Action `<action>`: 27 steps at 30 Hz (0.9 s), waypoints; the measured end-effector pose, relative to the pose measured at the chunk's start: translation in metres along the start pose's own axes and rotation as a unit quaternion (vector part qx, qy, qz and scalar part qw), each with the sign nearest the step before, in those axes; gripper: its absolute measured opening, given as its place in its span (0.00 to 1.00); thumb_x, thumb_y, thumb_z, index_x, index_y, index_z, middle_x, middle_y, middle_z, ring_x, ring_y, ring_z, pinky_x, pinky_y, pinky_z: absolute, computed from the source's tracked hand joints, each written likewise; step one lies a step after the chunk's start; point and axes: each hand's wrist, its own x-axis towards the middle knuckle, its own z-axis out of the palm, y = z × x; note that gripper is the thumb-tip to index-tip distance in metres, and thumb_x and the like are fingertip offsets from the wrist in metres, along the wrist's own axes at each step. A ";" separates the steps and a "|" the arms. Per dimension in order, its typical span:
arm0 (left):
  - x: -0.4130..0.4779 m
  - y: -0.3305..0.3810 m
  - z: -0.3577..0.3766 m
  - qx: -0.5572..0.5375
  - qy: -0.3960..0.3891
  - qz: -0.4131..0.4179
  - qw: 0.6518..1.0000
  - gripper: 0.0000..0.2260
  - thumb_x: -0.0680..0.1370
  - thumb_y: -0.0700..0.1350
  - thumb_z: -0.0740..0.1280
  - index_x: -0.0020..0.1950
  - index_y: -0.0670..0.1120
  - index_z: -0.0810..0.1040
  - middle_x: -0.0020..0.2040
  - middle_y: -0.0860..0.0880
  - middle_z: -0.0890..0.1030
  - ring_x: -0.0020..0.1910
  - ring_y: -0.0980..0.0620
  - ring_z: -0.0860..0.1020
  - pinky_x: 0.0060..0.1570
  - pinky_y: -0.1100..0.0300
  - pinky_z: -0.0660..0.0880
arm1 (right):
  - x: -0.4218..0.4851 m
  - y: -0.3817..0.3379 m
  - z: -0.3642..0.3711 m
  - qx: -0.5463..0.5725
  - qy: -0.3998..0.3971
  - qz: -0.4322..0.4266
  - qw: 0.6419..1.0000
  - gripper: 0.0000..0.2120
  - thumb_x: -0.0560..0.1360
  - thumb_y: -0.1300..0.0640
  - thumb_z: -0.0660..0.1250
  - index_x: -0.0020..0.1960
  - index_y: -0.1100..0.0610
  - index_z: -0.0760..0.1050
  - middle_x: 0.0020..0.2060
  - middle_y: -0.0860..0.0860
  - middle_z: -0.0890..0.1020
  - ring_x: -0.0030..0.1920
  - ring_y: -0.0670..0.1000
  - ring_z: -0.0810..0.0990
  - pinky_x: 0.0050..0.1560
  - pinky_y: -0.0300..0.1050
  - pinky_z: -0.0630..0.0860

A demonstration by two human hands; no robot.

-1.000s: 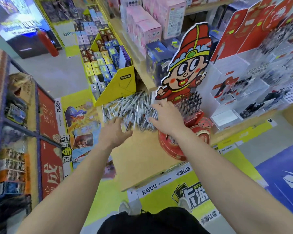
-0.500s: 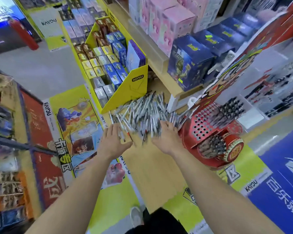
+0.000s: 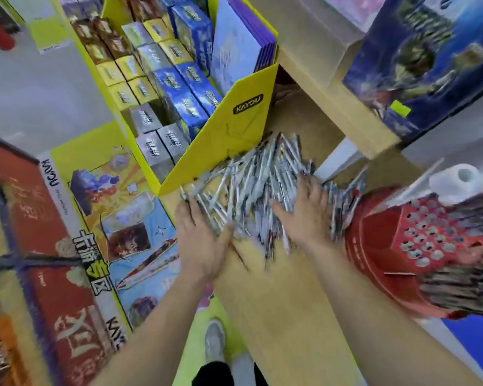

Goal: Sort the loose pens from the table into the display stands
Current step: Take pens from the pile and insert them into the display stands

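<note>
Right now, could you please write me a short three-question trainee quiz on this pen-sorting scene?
1. True or false: the pens lie in a loose heap on the table.
2. Which stand has rows of round pen holes? A) the yellow stand B) the red stand C) neither
3. Fill in: the left hand rests at the heap's ____ edge, as the person sees it.

Key
1. True; the right hand lies flat on top of the heap.
2. B; the yellow stand holds small boxes.
3. Left.
</note>
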 end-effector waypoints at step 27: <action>0.008 -0.001 -0.007 -0.045 -0.023 0.101 0.994 0.34 0.84 0.57 0.60 0.83 0.44 0.49 0.84 0.49 0.48 0.82 0.52 0.46 0.81 0.51 0.48 | -0.054 0.005 0.016 0.002 0.040 -0.017 0.999 0.37 0.81 0.34 0.52 0.83 0.48 0.44 0.79 0.53 0.55 0.78 0.57 0.54 0.76 0.58 0.56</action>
